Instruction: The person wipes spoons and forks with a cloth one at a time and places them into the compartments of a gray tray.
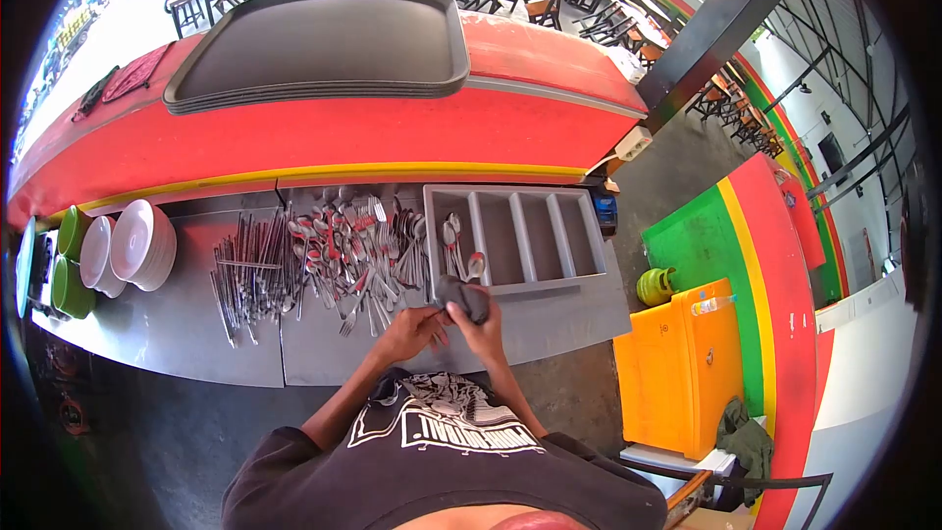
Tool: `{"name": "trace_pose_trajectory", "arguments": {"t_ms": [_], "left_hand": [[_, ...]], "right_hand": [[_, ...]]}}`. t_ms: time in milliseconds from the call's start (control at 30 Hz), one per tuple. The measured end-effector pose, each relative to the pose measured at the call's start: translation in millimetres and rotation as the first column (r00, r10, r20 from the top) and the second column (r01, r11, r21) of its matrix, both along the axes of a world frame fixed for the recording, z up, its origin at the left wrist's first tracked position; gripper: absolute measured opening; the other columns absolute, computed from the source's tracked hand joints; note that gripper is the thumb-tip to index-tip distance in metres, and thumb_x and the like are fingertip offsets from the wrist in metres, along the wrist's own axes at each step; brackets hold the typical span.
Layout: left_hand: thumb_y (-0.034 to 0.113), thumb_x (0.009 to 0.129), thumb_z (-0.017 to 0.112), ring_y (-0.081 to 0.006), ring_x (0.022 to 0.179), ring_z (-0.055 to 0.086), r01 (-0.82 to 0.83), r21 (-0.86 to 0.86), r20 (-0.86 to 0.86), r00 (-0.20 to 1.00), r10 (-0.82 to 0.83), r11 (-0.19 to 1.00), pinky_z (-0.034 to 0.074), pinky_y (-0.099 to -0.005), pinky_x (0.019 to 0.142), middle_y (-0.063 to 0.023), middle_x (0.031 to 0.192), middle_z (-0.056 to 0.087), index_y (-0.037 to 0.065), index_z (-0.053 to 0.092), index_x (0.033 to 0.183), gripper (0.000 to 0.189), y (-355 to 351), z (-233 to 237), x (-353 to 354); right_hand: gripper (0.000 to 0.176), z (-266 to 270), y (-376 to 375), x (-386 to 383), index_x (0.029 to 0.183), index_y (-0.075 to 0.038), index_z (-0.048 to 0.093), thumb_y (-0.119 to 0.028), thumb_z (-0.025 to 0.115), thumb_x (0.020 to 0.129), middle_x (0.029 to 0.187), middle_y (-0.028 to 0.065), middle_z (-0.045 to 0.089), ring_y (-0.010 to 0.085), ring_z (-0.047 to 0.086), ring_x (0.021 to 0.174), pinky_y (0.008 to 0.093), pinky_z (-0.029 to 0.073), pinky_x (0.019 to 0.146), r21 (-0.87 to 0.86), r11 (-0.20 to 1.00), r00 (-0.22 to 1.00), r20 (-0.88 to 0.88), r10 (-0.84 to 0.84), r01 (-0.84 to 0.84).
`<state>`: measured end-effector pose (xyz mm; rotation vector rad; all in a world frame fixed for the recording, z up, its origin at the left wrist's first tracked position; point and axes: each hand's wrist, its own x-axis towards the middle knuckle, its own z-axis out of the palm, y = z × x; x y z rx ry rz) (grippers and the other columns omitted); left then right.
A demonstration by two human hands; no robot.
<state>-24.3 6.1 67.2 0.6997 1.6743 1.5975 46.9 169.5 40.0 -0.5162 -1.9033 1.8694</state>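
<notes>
My left hand (410,330) and my right hand (478,326) meet at the near edge of a grey cutlery tray (549,236). My right hand grips a dark cloth (461,294) wrapped around a spoon (475,264). The spoon's bowl pokes out above the cloth, over the tray's near rim. My left hand pinches the near end of the cloth and spoon. Two spoons (450,236) lie in the tray's leftmost compartment; the other compartments hold nothing. A heap of loose spoons and forks (358,250) lies just left of the tray on the steel counter (177,324).
A row of knives or chopstick-like pieces (250,275) lies left of the heap. Stacked white plates (142,240) and green bowls (71,285) stand at the far left. Stacked dark serving trays (324,39) rest on the red ledge behind. A yellow bin (682,363) stands to the right on the floor.
</notes>
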Motion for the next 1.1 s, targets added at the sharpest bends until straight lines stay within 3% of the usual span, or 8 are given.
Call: {"name": "trace_pose_trajectory", "arguments": {"t_ms": [67, 200, 300, 600, 767, 1033, 1100], "left_hand": [[0.008, 0.099, 0.042, -0.0164, 0.067, 0.066, 0.063, -0.049, -0.037, 0.997, -0.065, 0.997, 0.053, -0.0304, 0.062, -0.0117, 0.075, 0.068, -0.007, 0.06, 0.1, 0.023, -1.0, 8.7, -0.8], [0.01, 0.099, 0.043, -0.015, 0.068, 0.065, 0.148, -0.02, -0.118, 0.982, -0.15, 0.989, 0.051, -0.0305, 0.064, -0.0097, 0.073, 0.067, -0.005, 0.06, 0.099, 0.022, -13.1, 4.1, -4.4], [0.01, 0.1, 0.044, -0.0149, 0.068, 0.065, 0.208, 0.015, -0.126, 0.971, -0.204, 0.978, 0.05, -0.0303, 0.066, -0.0087, 0.072, 0.066, -0.004, 0.06, 0.098, 0.022, -17.2, 0.6, -4.0], [0.013, 0.101, 0.044, -0.0132, 0.069, 0.063, 0.275, 0.012, -0.145, 0.952, -0.271, 0.961, 0.049, -0.0295, 0.067, -0.0074, 0.072, 0.065, -0.004, 0.061, 0.101, 0.024, -31.4, 8.2, -10.6], [0.013, 0.101, 0.046, -0.0122, 0.068, 0.063, 0.259, 0.018, -0.063, 0.964, -0.258, 0.966, 0.049, -0.0286, 0.065, -0.0074, 0.074, 0.066, -0.003, 0.062, 0.1, 0.023, -46.1, 5.6, -12.2], [0.013, 0.102, 0.044, -0.0127, 0.065, 0.062, -0.036, 0.093, 0.025, 0.999, 0.034, 0.995, 0.051, -0.0269, 0.063, -0.0093, 0.077, 0.068, -0.005, 0.06, 0.102, 0.024, -28.9, -20.5, -4.7], [0.011, 0.101, 0.044, -0.013, 0.064, 0.061, -0.096, 0.09, 0.059, 0.994, 0.091, 0.991, 0.051, -0.0271, 0.062, -0.0098, 0.077, 0.068, -0.005, 0.06, 0.101, 0.023, -16.9, -17.4, -3.8]], "right_hand": [[0.034, -12.6, -4.2, -3.5, 0.11, 0.0, 0.056, -0.011, 0.075, 0.084, 0.098, 0.0064, 0.064, 0.0117, 0.061, 0.088, 0.0266, 0.05, 0.076, 0.167, 0.985, 0.999, -0.022, 0.038, -0.034], [0.033, 15.2, -2.6, -7.8, 0.105, -0.001, 0.059, -0.012, 0.076, 0.08, 0.097, 0.013, 0.059, 0.0264, 0.061, 0.091, 0.0351, 0.047, 0.08, 0.502, 0.847, 0.978, -0.19, -0.09, 0.176], [0.032, 24.3, 9.0, -7.1, 0.103, 0.0, 0.059, -0.012, 0.077, 0.079, 0.096, 0.0149, 0.057, 0.031, 0.059, 0.09, 0.0372, 0.047, 0.081, 0.58, 0.77, 0.961, -0.225, -0.16, 0.264], [0.035, 10.9, 25.6, -6.6, 0.103, 0.004, 0.059, -0.019, 0.077, 0.084, 0.089, 0.0112, 0.063, 0.0191, 0.06, 0.082, 0.0325, 0.049, 0.075, 0.323, 0.879, 0.936, -0.148, -0.32, 0.352], [0.036, -10.7, 53.5, -2.5, 0.103, 0.004, 0.06, -0.022, 0.075, 0.085, 0.091, 0.0109, 0.065, 0.0182, 0.06, 0.084, 0.0316, 0.048, 0.078, 0.328, 0.874, 0.933, -0.111, -0.342, 0.359], [0.029, 18.2, 41.9, 2.0, 0.101, 0.002, 0.062, -0.02, 0.075, 0.086, 0.093, 0.0048, 0.064, 0.0125, 0.058, 0.087, 0.0285, 0.048, 0.08, 0.23, 0.91, 0.938, -0.131, -0.322, 0.345], [0.032, 22.3, 29.4, 3.9, 0.102, 0.002, 0.061, -0.019, 0.076, 0.084, 0.092, 0.0053, 0.063, 0.0115, 0.057, 0.087, 0.0274, 0.047, 0.079, 0.132, 0.959, 0.967, -0.076, -0.243, 0.251]]}}
